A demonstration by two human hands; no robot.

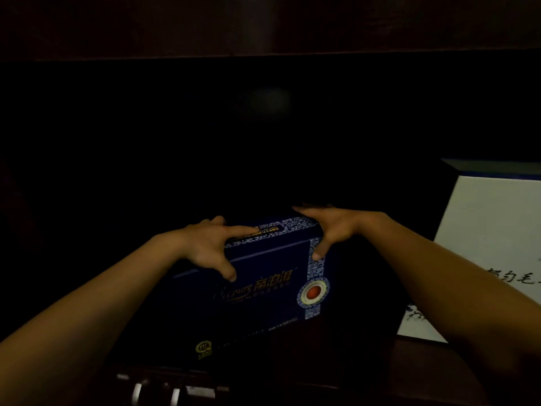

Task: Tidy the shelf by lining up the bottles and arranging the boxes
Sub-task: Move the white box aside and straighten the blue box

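Observation:
A dark blue box [263, 291] with gold lettering, a blue-and-white patterned band and a red round emblem stands upright in a very dark shelf bay. My left hand [205, 244] grips its top left edge, thumb on the front face and fingers over the top. My right hand [330, 230] grips its top right corner the same way. A larger white box [486, 244] with black brush writing and a blue top stands to the right, apart from the blue box. No bottles are visible.
The dark wooden shelf board above [263, 27] spans the top of the view. The shelf's front edge [322, 382] runs along the bottom, with some small shiny objects [164, 388] below it at lower left. The bay behind and left of the blue box is black.

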